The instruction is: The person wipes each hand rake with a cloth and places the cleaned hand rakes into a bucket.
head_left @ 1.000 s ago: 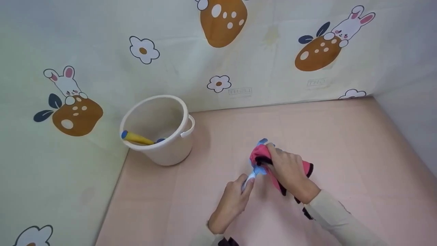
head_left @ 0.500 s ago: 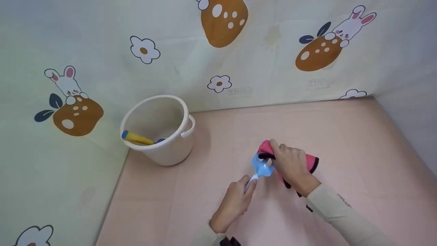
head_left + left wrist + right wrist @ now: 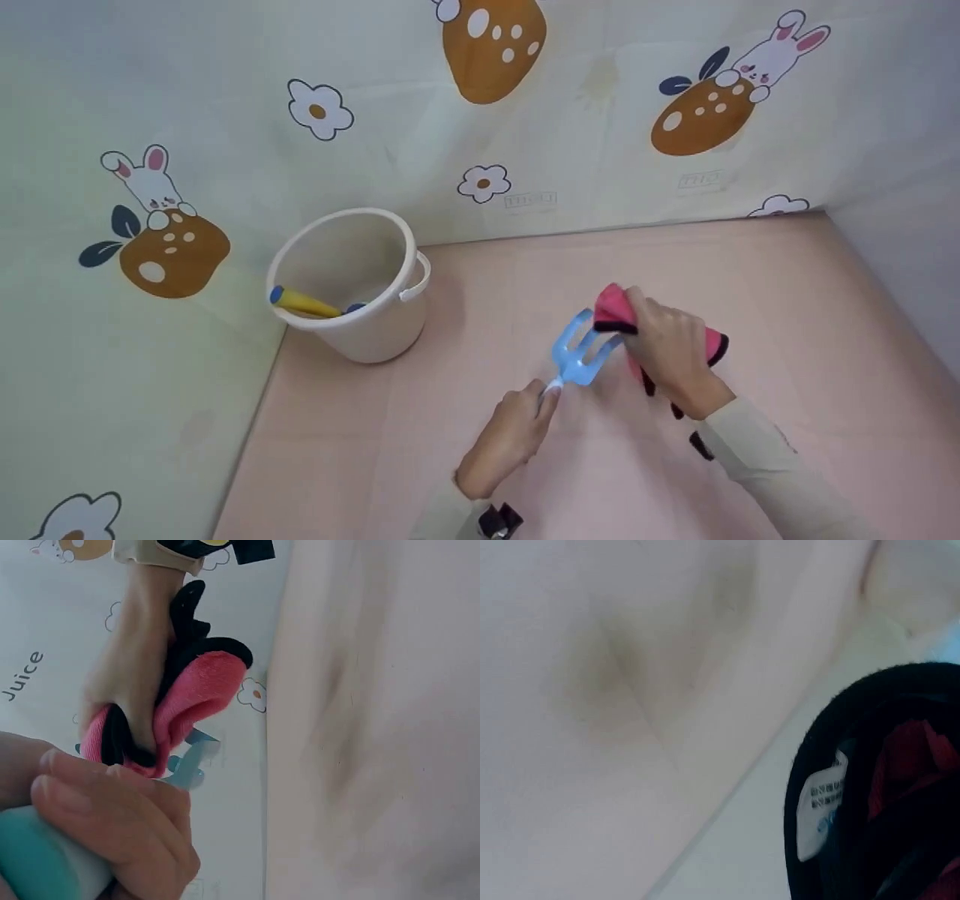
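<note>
My left hand grips a small blue garden hand fork by its pale handle, with the tines pointing up and away. In the left wrist view, the teal and white handle end pokes out of the curled fingers. My right hand holds a bunched pink cloth with black edging against the tip of the fork's right tine. Folds of the cloth hang out below the palm. Up close in the right wrist view are the cloth's black edging and a white label.
A white bucket stands at the left by the wall, its side handle facing right. Inside it leans a yellow handle with a blue end. A patterned sheet covers the walls behind the pink-beige surface.
My right hand has moved right and away with the cloth, off most of the fork. The tines, covered before, now show. My left hand keeps its hold, nearly still.
</note>
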